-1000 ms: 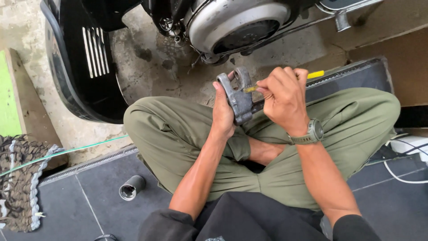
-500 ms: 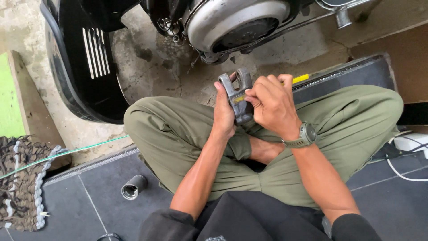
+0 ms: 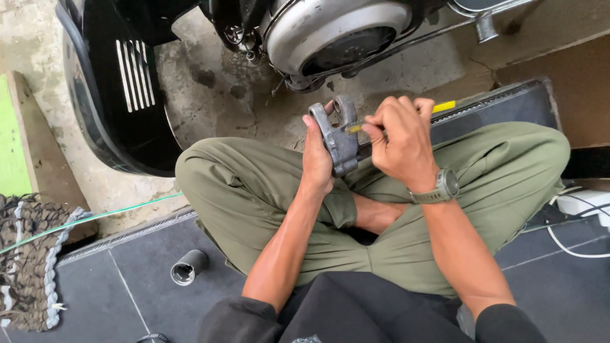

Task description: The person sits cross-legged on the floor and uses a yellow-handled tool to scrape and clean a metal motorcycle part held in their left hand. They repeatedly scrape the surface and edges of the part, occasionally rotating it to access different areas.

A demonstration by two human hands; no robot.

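I sit cross-legged in olive trousers. My left hand grips a grey forked metal bracket upright above my lap. My right hand, with a watch on its wrist, is closed around a yellow-handled tool whose tip rests against the bracket's upper part. Most of the tool's shaft is hidden inside my fist.
A scooter's engine casing and black body panel stand ahead on stained concrete. A small metal cylinder lies on the dark tiles at left. A woven mat and green-topped board sit far left; white cables at right.
My right hand slid left along the bracket half a second ago and has drawn back right, so the tool's yellow end shows farther out again. My left hand kept the bracket still.
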